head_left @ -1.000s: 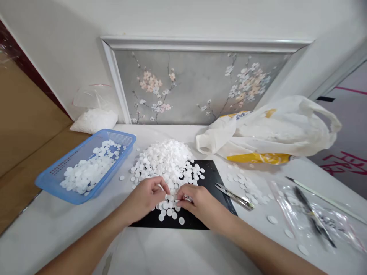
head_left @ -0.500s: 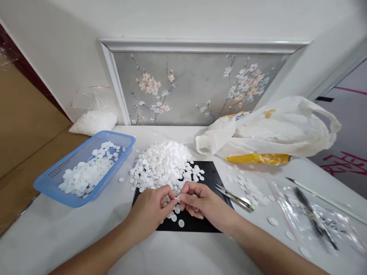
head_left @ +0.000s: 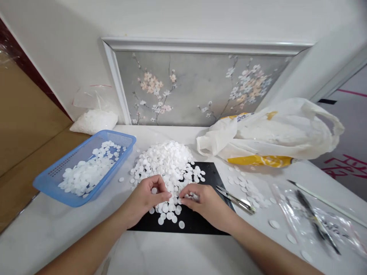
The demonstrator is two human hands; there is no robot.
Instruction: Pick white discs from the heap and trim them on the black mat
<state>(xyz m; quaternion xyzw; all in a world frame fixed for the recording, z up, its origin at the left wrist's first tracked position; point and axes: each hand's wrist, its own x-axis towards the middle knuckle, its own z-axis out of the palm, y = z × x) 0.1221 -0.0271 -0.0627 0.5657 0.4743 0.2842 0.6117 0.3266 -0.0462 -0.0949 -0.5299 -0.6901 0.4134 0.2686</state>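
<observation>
A heap of small white round discs [head_left: 164, 158] spreads over a black mat [head_left: 197, 221], with loose discs along its near side. At the heap's front edge, my left hand [head_left: 147, 196] has its thumb and index finger brought together in a ring. Whether a disc is between those fingertips is hard to make out against the white heap. My right hand [head_left: 205, 202] faces it a short gap away, fingers curled and pinching at the tips. White discs show inside its curl.
A blue plastic basket [head_left: 43, 183] with more discs is on the left, a clear bag of white pieces [head_left: 94, 120] behind it. On the right are metal snips [head_left: 236, 200], scattered discs [head_left: 248, 189], a white-and-yellow plastic bag [head_left: 272, 133], a zip bag [head_left: 301, 225] and a black-handled tool [head_left: 305, 202].
My hands were together at the fingertips and are now apart. The left has moved left and slightly up; the right stays nearly in place. The view has shifted slightly.
</observation>
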